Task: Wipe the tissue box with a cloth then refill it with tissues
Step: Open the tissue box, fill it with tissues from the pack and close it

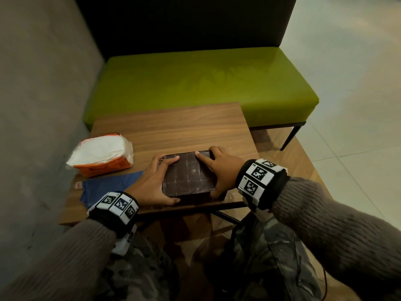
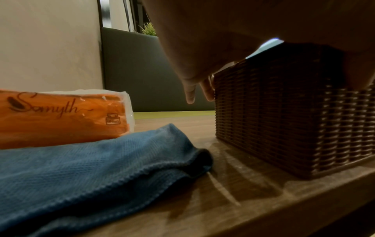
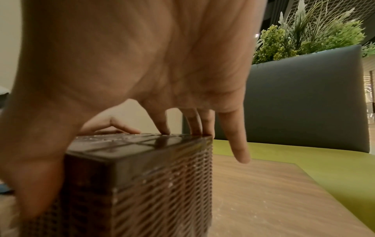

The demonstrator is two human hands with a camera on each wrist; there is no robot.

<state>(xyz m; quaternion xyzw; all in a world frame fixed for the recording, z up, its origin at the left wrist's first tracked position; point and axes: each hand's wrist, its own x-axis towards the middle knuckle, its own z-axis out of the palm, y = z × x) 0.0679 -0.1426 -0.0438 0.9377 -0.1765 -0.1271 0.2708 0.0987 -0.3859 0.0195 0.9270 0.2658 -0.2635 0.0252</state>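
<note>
A dark brown woven tissue box (image 1: pixel 188 174) (image 2: pixel 284 120) (image 3: pixel 152 184) stands near the front edge of the wooden table (image 1: pixel 184 129), a flat gridded face up. My left hand (image 1: pixel 158 181) (image 2: pixel 202 48) grips its left end, thumb on the near side and fingers over the top. At the right end my right hand (image 1: pixel 219 172) (image 3: pixel 142 64) grips the same way, with the little finger hanging free beyond the far corner. A blue cloth (image 1: pixel 108 187) (image 2: pixel 91 168) lies flat left of the box. Behind it sits an orange pack of white tissues (image 1: pixel 102 155) (image 2: pixel 61 118).
A grey wall (image 1: pixel 43 83) runs close along the table's left side. Beyond the table's far edge is a green bench (image 1: pixel 206 83) with a dark backrest. Plants (image 3: pixel 314 32) rise behind the backrest. Tiled floor lies to the right.
</note>
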